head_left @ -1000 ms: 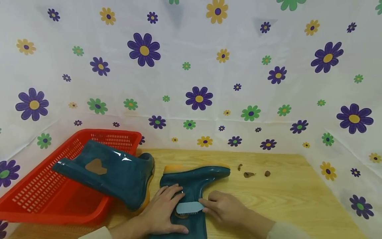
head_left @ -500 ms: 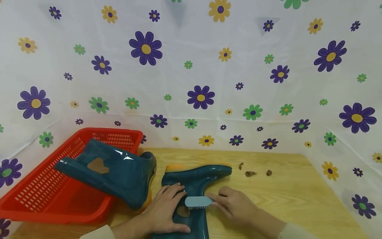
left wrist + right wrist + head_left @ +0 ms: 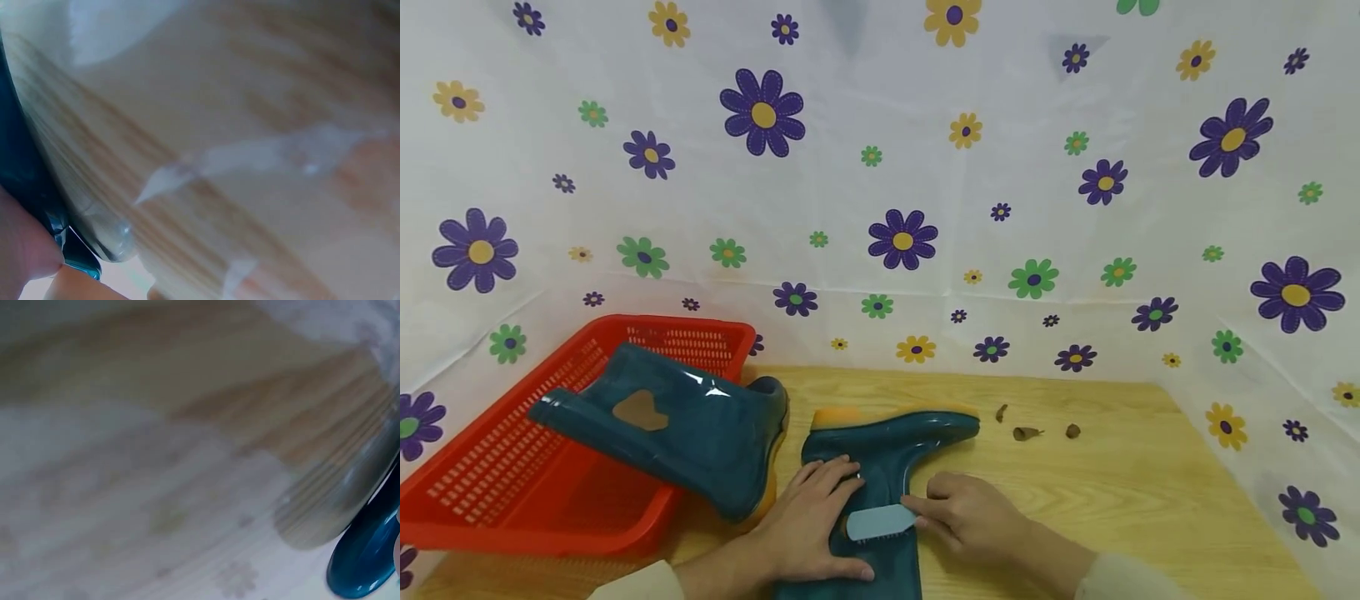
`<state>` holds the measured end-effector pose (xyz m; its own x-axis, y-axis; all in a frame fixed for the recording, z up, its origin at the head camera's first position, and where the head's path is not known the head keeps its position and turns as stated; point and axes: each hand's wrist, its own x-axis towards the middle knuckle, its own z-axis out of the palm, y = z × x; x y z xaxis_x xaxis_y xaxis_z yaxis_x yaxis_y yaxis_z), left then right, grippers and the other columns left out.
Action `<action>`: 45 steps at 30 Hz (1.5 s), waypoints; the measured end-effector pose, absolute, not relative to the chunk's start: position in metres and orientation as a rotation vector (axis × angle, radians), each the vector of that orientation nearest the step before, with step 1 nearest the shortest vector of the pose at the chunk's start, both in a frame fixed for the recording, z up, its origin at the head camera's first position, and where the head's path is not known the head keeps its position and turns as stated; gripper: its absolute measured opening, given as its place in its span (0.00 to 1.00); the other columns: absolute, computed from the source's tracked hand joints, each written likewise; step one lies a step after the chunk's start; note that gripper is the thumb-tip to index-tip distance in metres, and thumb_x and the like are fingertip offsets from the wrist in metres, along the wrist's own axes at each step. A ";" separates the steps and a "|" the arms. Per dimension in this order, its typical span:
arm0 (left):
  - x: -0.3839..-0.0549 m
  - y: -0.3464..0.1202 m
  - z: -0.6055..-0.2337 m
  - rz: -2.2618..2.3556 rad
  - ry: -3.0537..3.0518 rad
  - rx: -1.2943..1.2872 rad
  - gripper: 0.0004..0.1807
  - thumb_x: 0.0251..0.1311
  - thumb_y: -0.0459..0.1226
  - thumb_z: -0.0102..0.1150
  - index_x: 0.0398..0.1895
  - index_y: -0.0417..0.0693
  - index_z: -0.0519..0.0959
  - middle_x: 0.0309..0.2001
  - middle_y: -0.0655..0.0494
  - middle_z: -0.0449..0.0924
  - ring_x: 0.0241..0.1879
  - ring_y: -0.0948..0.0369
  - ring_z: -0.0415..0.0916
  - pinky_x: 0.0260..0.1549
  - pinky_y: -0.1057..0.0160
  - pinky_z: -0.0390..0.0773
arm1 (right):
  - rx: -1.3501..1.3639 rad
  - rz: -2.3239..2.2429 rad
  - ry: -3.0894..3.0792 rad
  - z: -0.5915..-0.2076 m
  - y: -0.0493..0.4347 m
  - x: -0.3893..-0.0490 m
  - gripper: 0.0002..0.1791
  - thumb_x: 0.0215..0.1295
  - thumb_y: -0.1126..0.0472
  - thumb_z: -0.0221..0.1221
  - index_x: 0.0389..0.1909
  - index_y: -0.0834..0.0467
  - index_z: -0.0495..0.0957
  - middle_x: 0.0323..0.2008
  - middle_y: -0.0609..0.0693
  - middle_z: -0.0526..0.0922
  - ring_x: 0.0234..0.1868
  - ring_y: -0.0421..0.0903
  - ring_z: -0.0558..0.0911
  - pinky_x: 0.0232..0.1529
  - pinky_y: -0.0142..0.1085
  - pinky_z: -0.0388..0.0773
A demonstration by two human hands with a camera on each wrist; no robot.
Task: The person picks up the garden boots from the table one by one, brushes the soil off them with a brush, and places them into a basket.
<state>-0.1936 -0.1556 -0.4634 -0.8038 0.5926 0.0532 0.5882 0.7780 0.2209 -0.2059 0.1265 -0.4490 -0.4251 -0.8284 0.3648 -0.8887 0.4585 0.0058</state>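
A glossy dark teal rubber boot (image 3: 880,450) with a yellow-orange sole lies on its side in the head view, toe to the right. My left hand (image 3: 808,525) rests spread on its shaft. With thumb and fingers, my right hand (image 3: 966,521) grips the narrow end of a light-blue brush (image 3: 880,522), bristles down on the shaft. The brush head covers most of a brown patch there. In the left wrist view, the boot (image 3: 19,144) and a fingertip (image 3: 25,244) show at the left edge. The boot's toe (image 3: 362,556) appears in the right wrist view; the brush does not.
A second teal boot (image 3: 700,437) with a brown patch (image 3: 640,410) leans across the rim of a red plastic basket (image 3: 535,546) on the left. Several small brown bits (image 3: 1026,433) lie on the wooden table (image 3: 1112,475) beyond my right hand. Flowered cloth (image 3: 970,183) hangs behind.
The brush went right and up, baring the brown patch, then came back left and down over it. My left hand stays on the boot.
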 end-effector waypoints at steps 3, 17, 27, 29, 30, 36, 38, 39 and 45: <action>-0.193 -0.156 -0.464 0.346 2.964 0.990 0.61 0.41 0.84 0.44 0.67 0.49 0.73 0.71 0.51 0.66 0.72 0.50 0.60 0.69 0.40 0.59 | 1.502 0.219 -2.365 -0.448 0.110 -0.205 0.16 0.74 0.53 0.55 0.57 0.50 0.83 0.30 0.41 0.75 0.29 0.33 0.68 0.33 0.21 0.65; -0.193 -0.156 -0.465 0.373 2.945 0.971 0.61 0.41 0.84 0.46 0.68 0.50 0.72 0.72 0.52 0.65 0.73 0.50 0.58 0.69 0.40 0.58 | 1.324 0.423 -2.323 -0.455 0.139 -0.202 0.16 0.75 0.53 0.55 0.56 0.51 0.83 0.30 0.39 0.73 0.30 0.31 0.67 0.32 0.18 0.64; -0.193 -0.155 -0.462 0.350 2.932 0.953 0.60 0.41 0.83 0.46 0.69 0.51 0.71 0.72 0.52 0.64 0.74 0.50 0.58 0.70 0.40 0.56 | 1.400 0.155 -2.311 -0.445 0.134 -0.206 0.15 0.69 0.55 0.60 0.54 0.50 0.84 0.28 0.40 0.74 0.28 0.34 0.67 0.31 0.23 0.66; -0.193 -0.155 -0.461 0.349 2.935 0.950 0.61 0.41 0.84 0.46 0.68 0.50 0.72 0.72 0.52 0.64 0.73 0.50 0.58 0.70 0.40 0.56 | 1.414 0.105 -2.332 -0.444 0.125 -0.206 0.15 0.71 0.54 0.59 0.55 0.50 0.84 0.29 0.41 0.75 0.29 0.35 0.69 0.33 0.24 0.69; -0.194 -0.156 -0.461 0.352 2.940 0.952 0.61 0.41 0.84 0.46 0.68 0.50 0.72 0.72 0.52 0.65 0.73 0.50 0.58 0.70 0.40 0.57 | 1.418 0.082 -2.338 -0.444 0.120 -0.206 0.15 0.72 0.54 0.58 0.55 0.50 0.84 0.30 0.41 0.76 0.30 0.35 0.71 0.34 0.25 0.71; -0.195 -0.156 -0.461 0.360 2.964 0.987 0.60 0.42 0.84 0.45 0.67 0.49 0.73 0.71 0.51 0.66 0.73 0.50 0.59 0.69 0.40 0.58 | 1.462 -0.036 -2.369 -0.442 0.092 -0.207 0.18 0.77 0.52 0.51 0.58 0.51 0.82 0.33 0.42 0.80 0.32 0.36 0.74 0.36 0.26 0.74; -0.194 -0.156 -0.461 0.355 2.964 0.989 0.60 0.42 0.83 0.45 0.67 0.49 0.73 0.71 0.51 0.66 0.73 0.50 0.59 0.69 0.40 0.58 | 1.467 -0.032 -2.404 -0.443 0.089 -0.206 0.19 0.78 0.51 0.49 0.59 0.51 0.81 0.35 0.43 0.81 0.34 0.36 0.75 0.38 0.27 0.75; -0.194 -0.156 -0.462 0.347 2.962 0.987 0.60 0.43 0.83 0.45 0.67 0.49 0.72 0.71 0.52 0.66 0.73 0.51 0.59 0.69 0.40 0.58 | 1.464 -0.021 -2.425 -0.443 0.088 -0.206 0.19 0.78 0.51 0.48 0.60 0.51 0.81 0.36 0.43 0.81 0.34 0.37 0.75 0.39 0.27 0.76; -0.194 -0.156 -0.463 0.363 2.986 0.987 0.61 0.42 0.84 0.44 0.69 0.49 0.69 0.70 0.52 0.67 0.72 0.51 0.60 0.69 0.40 0.59 | 1.418 0.126 -2.380 -0.442 0.102 -0.208 0.18 0.77 0.52 0.51 0.58 0.52 0.82 0.33 0.42 0.77 0.33 0.35 0.74 0.37 0.25 0.73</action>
